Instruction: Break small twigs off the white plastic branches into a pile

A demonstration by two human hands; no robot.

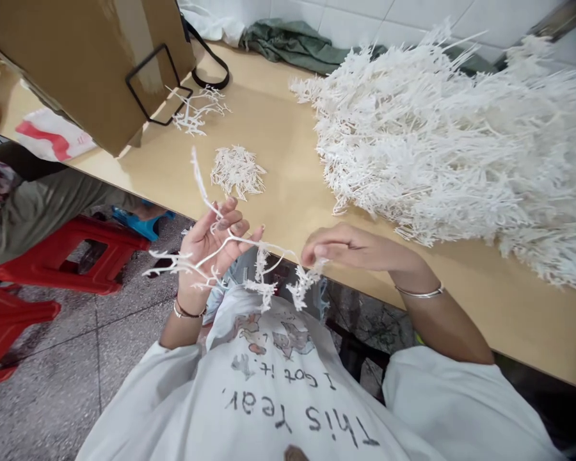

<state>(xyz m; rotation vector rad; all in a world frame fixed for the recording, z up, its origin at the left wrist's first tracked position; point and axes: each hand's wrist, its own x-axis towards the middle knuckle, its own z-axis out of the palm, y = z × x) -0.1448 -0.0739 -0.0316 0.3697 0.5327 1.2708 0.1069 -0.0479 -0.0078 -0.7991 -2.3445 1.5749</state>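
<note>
A white branching stem [228, 238], like a piece of artificial coral or twig, stretches between my hands just off the table's front edge. My left hand [211, 246] is palm up, with fingers curled around the stem's middle. At the other end, my right hand [360, 246] pinches near the right-hand twigs, where frilly white bits [301, 285] hang down. Beyond my left hand lies a small pile of short white pieces [239, 171]. A huge heap of frilly white sprigs [436, 141] covers the table's right side.
A cardboard box [77, 64] stands at the left, with a black wire frame [129, 83] against it and bare white branches [199, 110] beside it. Dark green cloth [292, 45] lies along the tiled wall. Red stools [77, 256] and another person's leg [52, 202] are at the left.
</note>
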